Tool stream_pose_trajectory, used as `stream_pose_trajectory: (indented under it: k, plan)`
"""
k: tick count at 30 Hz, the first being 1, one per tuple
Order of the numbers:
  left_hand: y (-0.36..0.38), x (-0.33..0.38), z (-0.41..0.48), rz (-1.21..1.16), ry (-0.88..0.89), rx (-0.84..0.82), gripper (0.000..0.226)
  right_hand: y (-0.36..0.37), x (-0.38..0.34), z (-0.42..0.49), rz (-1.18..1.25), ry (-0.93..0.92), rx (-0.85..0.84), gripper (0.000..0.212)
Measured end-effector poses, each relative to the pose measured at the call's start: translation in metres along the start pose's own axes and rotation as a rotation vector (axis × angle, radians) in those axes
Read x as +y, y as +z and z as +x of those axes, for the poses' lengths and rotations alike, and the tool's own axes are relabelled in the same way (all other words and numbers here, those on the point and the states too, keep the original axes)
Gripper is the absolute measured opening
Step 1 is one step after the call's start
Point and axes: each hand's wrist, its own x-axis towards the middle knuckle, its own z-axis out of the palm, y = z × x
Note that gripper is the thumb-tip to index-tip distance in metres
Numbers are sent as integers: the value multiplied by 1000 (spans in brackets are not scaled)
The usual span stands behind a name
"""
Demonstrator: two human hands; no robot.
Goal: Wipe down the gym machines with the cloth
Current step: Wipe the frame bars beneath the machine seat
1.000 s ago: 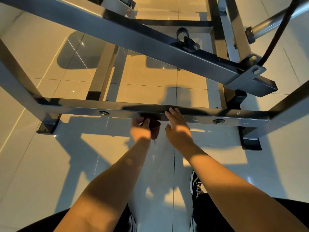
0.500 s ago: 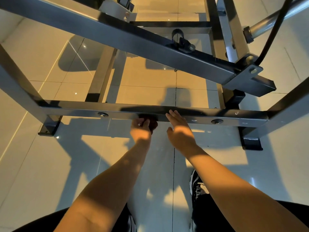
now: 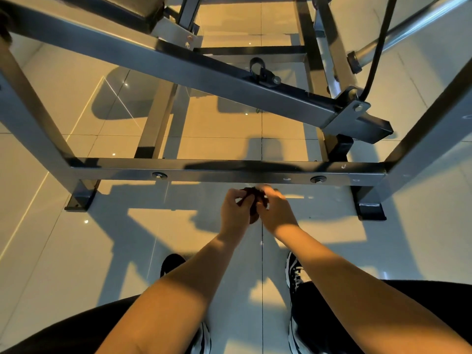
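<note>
A small dark cloth (image 3: pixel 254 203) is bunched between both my hands, just below the gym machine's low horizontal crossbar (image 3: pixel 229 172). My left hand (image 3: pixel 235 213) grips the cloth from the left with curled fingers. From the right, my right hand (image 3: pixel 277 212) pinches the same cloth. Both hands hang a little off the bar, above the tiled floor. Most of the cloth is hidden by my fingers.
A long diagonal steel beam (image 3: pixel 178 62) crosses above the crossbar, ending in a bracket (image 3: pixel 355 116) with a black cable (image 3: pixel 378 47). Frame legs with feet stand at left (image 3: pixel 79 200) and right (image 3: pixel 370 210). My shoes (image 3: pixel 296 274) stand on glossy tiles.
My right hand left the crossbar and came down onto the cloth. My left hand pulled the cloth back from the bar, so both hands now hold it together.
</note>
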Motion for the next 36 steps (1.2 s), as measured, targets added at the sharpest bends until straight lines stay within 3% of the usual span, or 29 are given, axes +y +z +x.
stream_pose_trajectory:
  k: [11,16,20,21,24,26,29,33,36]
  plan:
    - [-24,5,-12,-40,24,-36,14,12,-14,-13,199,-19,47,30]
    - [-18,16,12,127,184,-72,20,6,-15,13,164,-74,257,28]
    - [-14,29,27,217,268,21,31,-9,-10,36,169,-56,496,33]
    - [-14,31,31,228,261,24,33,-7,-11,44,142,-98,468,34]
    - [-14,28,42,247,243,-18,35,16,-21,68,-104,-199,173,39]
    - [-11,29,48,292,296,-45,35,25,-20,70,-245,-193,100,43]
    - [-3,29,57,419,429,-117,36,1,-3,65,-357,-183,149,44]
    - [0,17,64,549,472,-188,35,-36,31,62,-497,-57,268,47]
    - [1,12,65,553,487,-202,36,-23,25,64,-395,-13,304,47]
